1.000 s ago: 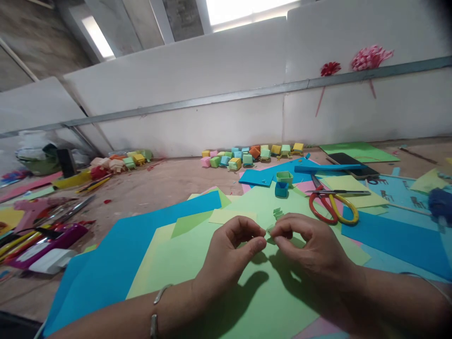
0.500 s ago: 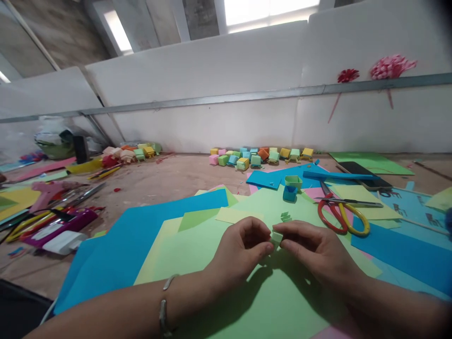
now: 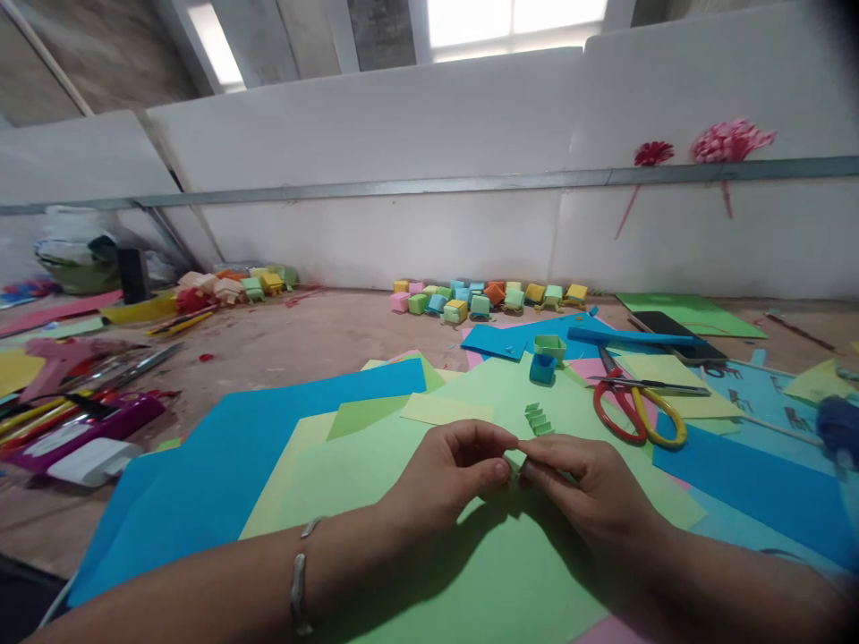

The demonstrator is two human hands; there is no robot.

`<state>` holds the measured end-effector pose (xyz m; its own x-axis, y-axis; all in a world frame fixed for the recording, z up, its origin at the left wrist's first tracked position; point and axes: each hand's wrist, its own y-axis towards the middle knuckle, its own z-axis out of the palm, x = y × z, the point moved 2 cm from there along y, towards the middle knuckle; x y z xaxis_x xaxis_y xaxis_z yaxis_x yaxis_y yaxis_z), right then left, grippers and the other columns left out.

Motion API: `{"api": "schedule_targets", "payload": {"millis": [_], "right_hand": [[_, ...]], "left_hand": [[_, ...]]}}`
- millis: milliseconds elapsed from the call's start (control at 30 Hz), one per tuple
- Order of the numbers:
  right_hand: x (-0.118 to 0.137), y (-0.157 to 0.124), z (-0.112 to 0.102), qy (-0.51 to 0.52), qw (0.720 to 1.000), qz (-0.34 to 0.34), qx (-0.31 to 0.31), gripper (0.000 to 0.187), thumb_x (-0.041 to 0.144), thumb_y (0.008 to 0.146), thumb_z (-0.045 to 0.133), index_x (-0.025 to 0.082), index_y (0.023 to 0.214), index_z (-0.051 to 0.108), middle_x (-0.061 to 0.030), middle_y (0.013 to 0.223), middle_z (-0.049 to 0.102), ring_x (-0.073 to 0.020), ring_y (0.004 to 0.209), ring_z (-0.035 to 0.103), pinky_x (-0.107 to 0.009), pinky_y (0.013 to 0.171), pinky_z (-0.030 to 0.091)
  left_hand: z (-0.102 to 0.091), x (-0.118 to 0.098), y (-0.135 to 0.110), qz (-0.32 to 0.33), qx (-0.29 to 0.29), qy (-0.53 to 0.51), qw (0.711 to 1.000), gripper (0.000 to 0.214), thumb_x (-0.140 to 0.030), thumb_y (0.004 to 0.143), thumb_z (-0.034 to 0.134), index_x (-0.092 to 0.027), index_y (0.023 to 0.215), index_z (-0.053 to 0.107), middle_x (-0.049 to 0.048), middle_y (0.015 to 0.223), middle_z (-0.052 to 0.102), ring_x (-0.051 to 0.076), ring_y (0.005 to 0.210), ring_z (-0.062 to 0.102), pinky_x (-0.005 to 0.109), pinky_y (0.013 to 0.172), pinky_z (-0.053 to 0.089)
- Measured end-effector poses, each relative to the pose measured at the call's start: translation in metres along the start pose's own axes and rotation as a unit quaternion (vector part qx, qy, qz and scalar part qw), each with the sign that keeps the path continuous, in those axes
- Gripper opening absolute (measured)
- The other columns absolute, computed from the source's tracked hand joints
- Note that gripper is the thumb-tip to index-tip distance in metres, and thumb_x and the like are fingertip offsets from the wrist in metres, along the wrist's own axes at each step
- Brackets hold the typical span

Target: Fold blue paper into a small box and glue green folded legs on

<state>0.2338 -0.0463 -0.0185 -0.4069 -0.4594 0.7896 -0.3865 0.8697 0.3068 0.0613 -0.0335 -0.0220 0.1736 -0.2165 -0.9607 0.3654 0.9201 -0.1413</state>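
My left hand point(image 3: 448, 478) and my right hand point(image 3: 582, 487) meet fingertip to fingertip over a large light green sheet point(image 3: 483, 572). Between them they pinch a small folded piece of light green paper point(image 3: 515, 460), mostly hidden by the fingers. Just beyond the fingertips lies a small accordion-folded green strip point(image 3: 537, 419). A silver bangle point(image 3: 296, 572) circles my left wrist.
Blue, yellow and green sheets overlap around the hands. Red and yellow scissors point(image 3: 637, 413) lie to the right, a phone point(image 3: 675, 333) behind them. Two small paper boxes point(image 3: 545, 356) stand ahead, a row of coloured paper cubes point(image 3: 483, 298) by the wall. Pens and tools point(image 3: 80, 420) crowd the left.
Both hands have stayed together on the small green piece, shifting slightly as the fingers work it; the piece is now more hidden. The camera view has swayed a little.
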Motion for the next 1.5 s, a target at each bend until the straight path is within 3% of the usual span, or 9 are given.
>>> {"api": "schedule_targets", "payload": {"millis": [133,267,400,600,967,1100,1333,1500], "right_hand": [[0.001,0.0,-0.001,0.005,0.998,0.033,-0.049,0.018,0.023,0.084,0.057,0.023,0.092,0.073,-0.0001,0.08,0.075,-0.0153,0.07,0.067,-0.024,0.064,0.05],[0.003,-0.001,0.001,-0.04,0.996,0.012,-0.073,0.016,0.019,0.081,0.053,0.019,0.076,0.069,0.0019,0.063,0.067,-0.0115,0.055,0.058,-0.022,0.054,0.044],[0.005,-0.002,0.003,-0.07,0.994,-0.02,-0.079,0.018,0.016,0.081,0.05,0.019,0.071,0.065,0.0017,0.061,0.064,-0.0104,0.054,0.056,-0.021,0.054,0.041],[0.006,-0.002,0.004,-0.082,0.993,-0.051,-0.065,0.017,0.016,0.084,0.049,0.018,0.08,0.066,-0.0017,0.071,0.067,-0.0134,0.063,0.058,-0.024,0.059,0.043],[0.004,-0.005,0.006,-0.027,0.998,-0.008,-0.05,0.012,0.021,0.08,0.062,0.019,0.09,0.067,-0.0006,0.076,0.068,-0.0132,0.065,0.059,-0.024,0.061,0.045],[0.006,-0.004,0.005,-0.046,0.998,-0.007,-0.045,0.009,0.022,0.084,0.059,0.019,0.088,0.067,-0.0012,0.074,0.065,-0.0139,0.066,0.058,-0.025,0.06,0.044],[0.005,-0.002,0.002,-0.043,0.997,-0.032,-0.058,0.02,0.016,0.084,0.054,0.018,0.098,0.068,-0.0053,0.085,0.068,-0.0162,0.075,0.062,-0.028,0.067,0.049],[0.002,-0.005,0.003,0.006,0.995,-0.008,-0.096,0.031,0.016,0.081,0.055,0.019,0.111,0.059,-0.002,0.082,0.069,-0.0147,0.071,0.064,-0.028,0.067,0.052]], "left_hand": [[-0.002,0.005,0.0,-0.022,0.009,-0.026,0.999,0.031,-0.026,0.059,0.088,-0.014,0.082,0.071,0.0023,0.071,0.067,0.01,0.059,0.059,0.024,0.059,0.045],[0.0,0.005,0.0,-0.028,0.017,-0.018,0.999,0.034,-0.026,0.056,0.09,-0.014,0.081,0.07,-0.0004,0.069,0.063,0.009,0.057,0.058,0.023,0.057,0.045],[0.003,0.001,-0.001,-0.025,0.018,0.012,0.999,0.035,-0.025,0.054,0.09,-0.014,0.08,0.07,-0.0005,0.069,0.062,0.009,0.058,0.058,0.023,0.057,0.046],[0.001,0.0,-0.001,-0.037,-0.008,0.024,0.999,0.034,-0.026,0.059,0.088,-0.014,0.084,0.068,0.0007,0.067,0.064,0.011,0.058,0.059,0.026,0.059,0.048],[0.002,-0.005,-0.003,-0.014,-0.03,0.055,0.998,0.033,-0.029,0.06,0.086,-0.015,0.083,0.067,0.0019,0.069,0.067,0.012,0.06,0.059,0.027,0.062,0.047],[0.003,-0.007,-0.003,-0.001,-0.028,0.078,0.997,0.033,-0.029,0.059,0.087,-0.015,0.08,0.067,0.0019,0.068,0.066,0.013,0.063,0.059,0.027,0.062,0.047],[-0.001,-0.005,-0.003,-0.012,-0.033,0.071,0.997,0.033,-0.035,0.061,0.086,-0.014,0.077,0.067,0.0026,0.068,0.066,0.011,0.058,0.057,0.025,0.056,0.046],[-0.001,-0.002,-0.003,-0.03,-0.042,0.025,0.998,0.034,-0.029,0.058,0.088,-0.016,0.078,0.064,-0.0018,0.064,0.063,0.008,0.053,0.054,0.022,0.051,0.041]]}}
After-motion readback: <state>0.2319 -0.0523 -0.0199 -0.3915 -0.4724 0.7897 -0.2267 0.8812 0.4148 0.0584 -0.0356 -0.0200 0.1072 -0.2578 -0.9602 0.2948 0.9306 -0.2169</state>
